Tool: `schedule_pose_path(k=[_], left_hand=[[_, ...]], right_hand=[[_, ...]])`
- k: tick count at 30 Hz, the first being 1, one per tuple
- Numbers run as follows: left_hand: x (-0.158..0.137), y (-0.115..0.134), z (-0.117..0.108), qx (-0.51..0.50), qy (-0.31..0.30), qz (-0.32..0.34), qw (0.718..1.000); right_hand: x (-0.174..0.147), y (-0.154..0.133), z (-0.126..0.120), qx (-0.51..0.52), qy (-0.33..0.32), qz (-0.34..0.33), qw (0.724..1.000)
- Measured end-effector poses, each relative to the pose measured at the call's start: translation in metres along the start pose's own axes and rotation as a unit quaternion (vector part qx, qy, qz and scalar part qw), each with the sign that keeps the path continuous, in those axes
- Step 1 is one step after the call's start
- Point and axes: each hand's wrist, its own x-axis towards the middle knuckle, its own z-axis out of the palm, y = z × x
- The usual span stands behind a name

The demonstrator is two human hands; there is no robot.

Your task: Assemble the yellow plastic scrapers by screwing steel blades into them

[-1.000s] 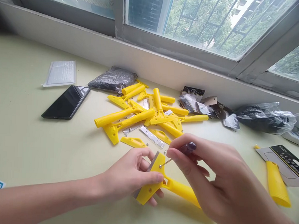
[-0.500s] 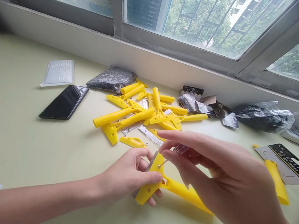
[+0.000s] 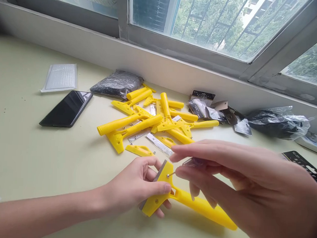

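Observation:
My left hand [image 3: 146,182] grips the head of a yellow scraper [image 3: 204,207], thumb on top and fingers underneath. A grey metal blade [image 3: 160,170] runs along the head's far left edge. In the upper hole of the head sits a small silver screw [image 3: 168,176]; the lower hole looks bare. My right hand [image 3: 239,184] is closed in a pinch on a small screwdriver [image 3: 192,162] with a clear handle. Its thin shaft slants down to the screw, and its tip meets or nearly meets it. The fingers partly hide the handle.
Beyond the hands lies a pile of yellow scraper parts [image 3: 145,123], with loose nuts and packaged blades [image 3: 159,144] among them. A black phone [image 3: 66,109] and a grey plastic bag [image 3: 117,83] lie to the left. Packaging cards [image 3: 203,96] and a clear bag [image 3: 280,121] sit toward the right.
My right hand has shifted slightly right and its fingers have turned around the screwdriver. My left hand and the scraper have barely moved.

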Motion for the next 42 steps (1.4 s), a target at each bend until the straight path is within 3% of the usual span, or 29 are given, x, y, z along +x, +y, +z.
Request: schedule_pose_path(k=[7, 12, 15, 20, 23, 29, 37, 42], left_hand=[[0.0, -0.003, -0.002, -0.008, -0.01, 0.009, 1.0], [0.001, -0.007, -0.002, -0.029, -0.017, 0.015, 0.999], [0.001, -0.008, -0.003, -0.025, -0.02, 0.017, 0.999], [0.001, -0.004, -0.002, -0.013, -0.013, 0.013, 1.0], [0.001, -0.004, -0.002, -0.021, -0.007, 0.003, 1.0], [0.0, -0.006, -0.002, -0.035, -0.005, 0.006, 0.999], [0.0, -0.004, -0.002, -0.015, -0.01, 0.01, 1.0], [0.001, -0.005, -0.001, -0.031, -0.008, 0.006, 0.999]], right_hand=[[-0.004, 0.004, -0.01, 0.0, -0.065, -0.034, 0.997], [-0.005, 0.002, 0.001, 0.068, 0.005, -0.016, 0.998], [-0.004, -0.003, 0.007, 0.114, -0.004, 0.018, 0.993], [-0.003, -0.003, -0.004, 0.061, -0.049, 0.005, 0.997], [-0.005, 0.0, -0.009, 0.03, -0.032, -0.017, 0.999], [-0.004, -0.007, -0.002, 0.04, 0.004, 0.039, 0.998], [-0.007, 0.004, -0.017, -0.036, -0.061, -0.034, 0.997], [-0.009, 0.002, -0.009, -0.049, -0.018, -0.017, 0.998]])
